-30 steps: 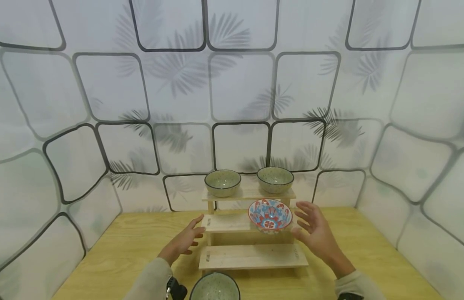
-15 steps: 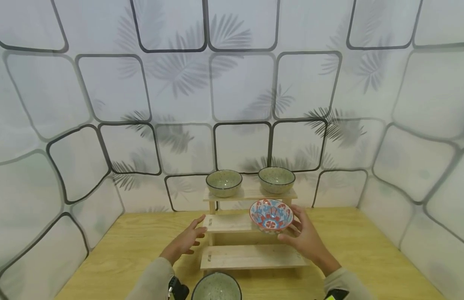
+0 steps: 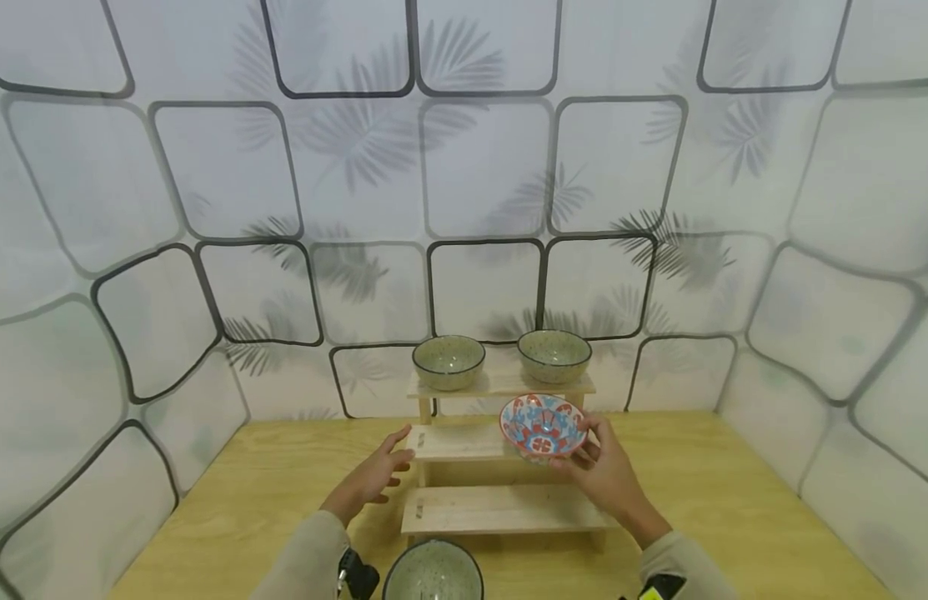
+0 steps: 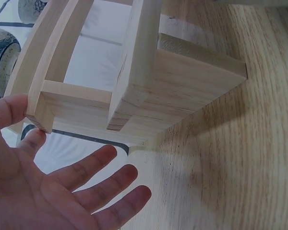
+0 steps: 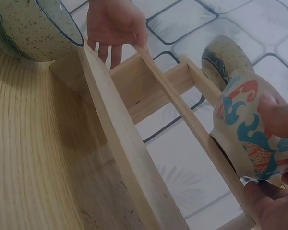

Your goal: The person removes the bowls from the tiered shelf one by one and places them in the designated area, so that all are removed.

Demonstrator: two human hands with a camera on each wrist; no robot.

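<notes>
A bowl with a red and blue pattern [image 3: 542, 427] sits tilted toward me at the right of the wooden rack's middle shelf [image 3: 456, 442]. My right hand [image 3: 612, 477] grips it from the right. In the right wrist view the thumb lies on the side of the patterned bowl [image 5: 247, 127] and fingers curl at its lower rim. At the rack's other end, my left hand [image 3: 368, 482] has its thumb and index finger at the middle shelf's end. Its remaining fingers stretch out below, spread and holding nothing, in the left wrist view [image 4: 93, 187].
Two speckled green bowls [image 3: 448, 367] stand side by side on the top shelf [image 3: 501, 386]. Another speckled bowl [image 3: 433, 575] is on the wooden table [image 3: 283, 492] in front of the rack. The bottom shelf [image 3: 509, 510] spans between both hands. A patterned curtain [image 3: 486, 292] hangs behind.
My right hand has moved left, from apart at the right of the patterned bowl to gripping its side. The bowl stays in place, and the left hand keeps its position at the shelf end.
</notes>
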